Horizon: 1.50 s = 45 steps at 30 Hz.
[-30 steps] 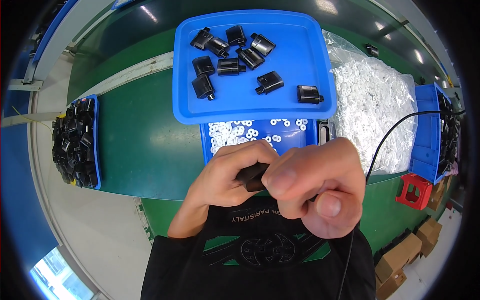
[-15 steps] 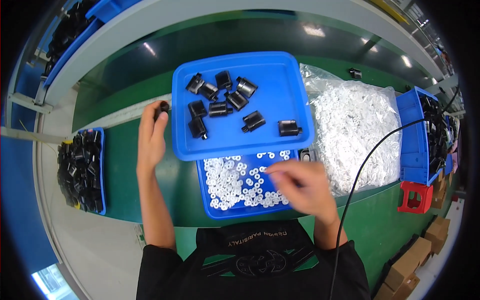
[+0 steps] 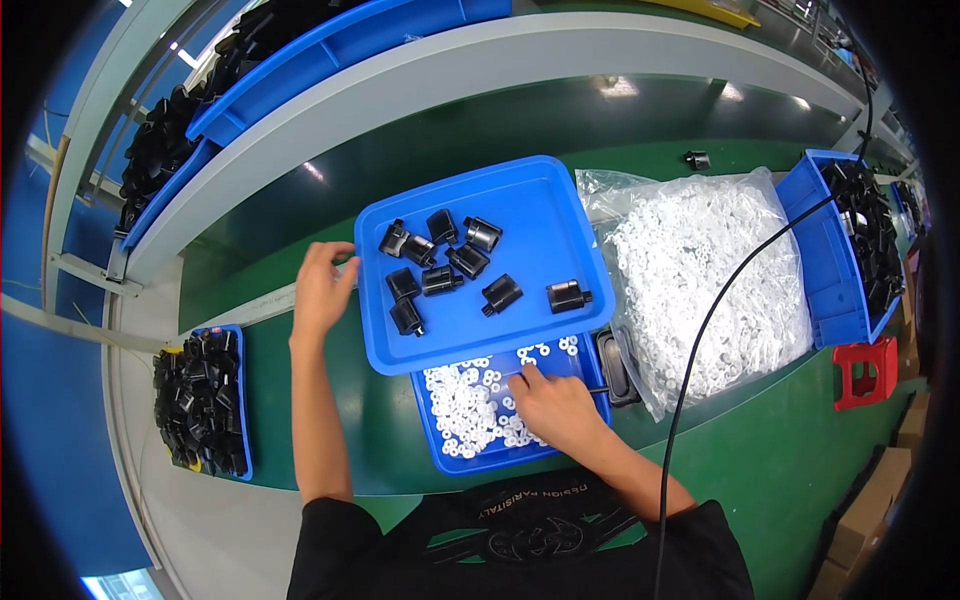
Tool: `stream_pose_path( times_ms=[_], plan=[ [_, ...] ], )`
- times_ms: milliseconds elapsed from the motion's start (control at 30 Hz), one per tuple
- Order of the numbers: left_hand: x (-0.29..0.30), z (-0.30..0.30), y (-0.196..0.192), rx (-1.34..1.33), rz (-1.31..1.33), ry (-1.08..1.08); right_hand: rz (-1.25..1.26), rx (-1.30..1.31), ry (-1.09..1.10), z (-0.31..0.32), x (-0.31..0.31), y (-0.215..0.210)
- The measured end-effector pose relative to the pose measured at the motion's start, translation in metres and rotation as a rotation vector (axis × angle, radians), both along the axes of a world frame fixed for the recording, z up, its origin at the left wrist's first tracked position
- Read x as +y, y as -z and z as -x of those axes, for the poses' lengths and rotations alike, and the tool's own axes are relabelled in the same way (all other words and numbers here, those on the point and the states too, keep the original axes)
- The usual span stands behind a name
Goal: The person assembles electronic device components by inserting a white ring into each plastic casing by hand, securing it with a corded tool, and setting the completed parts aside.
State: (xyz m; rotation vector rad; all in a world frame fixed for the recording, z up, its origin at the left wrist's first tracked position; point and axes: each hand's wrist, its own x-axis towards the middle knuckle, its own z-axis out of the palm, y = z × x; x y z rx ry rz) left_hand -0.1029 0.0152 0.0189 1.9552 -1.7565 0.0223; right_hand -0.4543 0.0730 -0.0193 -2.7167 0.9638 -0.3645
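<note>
My left hand (image 3: 325, 288) is beside the left rim of the upper blue tray (image 3: 480, 345), its fingers curled. The black plastic part it held a moment ago is hidden behind the fingers now. Several black cylindrical plastic parts (image 3: 502, 293) with narrow necks lie scattered in that tray. Below its near edge, partly covered by it, a second blue tray (image 3: 480, 465) holds many small white ring washers (image 3: 465, 405). My right hand (image 3: 555, 405) is down among these washers, fingertips bent together; whatever they pinch is hidden.
A clear bag of white washers (image 3: 705, 285) lies to the right, next to a blue bin (image 3: 825, 275) of black parts. More black parts fill a tray (image 3: 200, 400) at left and raised bins (image 3: 290, 85). A black cable (image 3: 715, 315) hangs across the right side.
The view has shifted, so the bench sits lower in the picture. My right hand has come down and left into the washers. My left hand remains beside the upper tray.
</note>
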Motion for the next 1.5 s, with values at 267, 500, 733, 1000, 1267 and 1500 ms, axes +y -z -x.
stream_pose_path(
  times_ms=[267,500,733,1000,1267,1500],
  plan=[
    [0.006,0.064,-0.005,-0.052,-0.314,0.095,-0.045,-0.095,0.035,-0.001,-0.004,-0.01],
    [0.031,0.085,-0.024,0.385,-0.066,0.023,-0.073,-0.285,0.051,0.011,-0.004,-0.017],
    [0.081,0.129,-0.001,0.972,0.209,0.368,-0.121,-0.438,0.054,0.012,-0.016,-0.034],
    [0.108,0.157,-0.003,0.98,0.067,0.487,-0.297,-0.65,0.025,0.012,-0.021,-0.072],
    [0.112,0.159,-0.005,1.227,-0.081,0.574,-0.288,-0.526,-0.165,0.008,-0.024,-0.082],
    [0.114,0.153,-0.003,1.244,-0.124,0.701,-0.3,-0.584,-0.203,0.01,-0.021,-0.079]
  ],
)
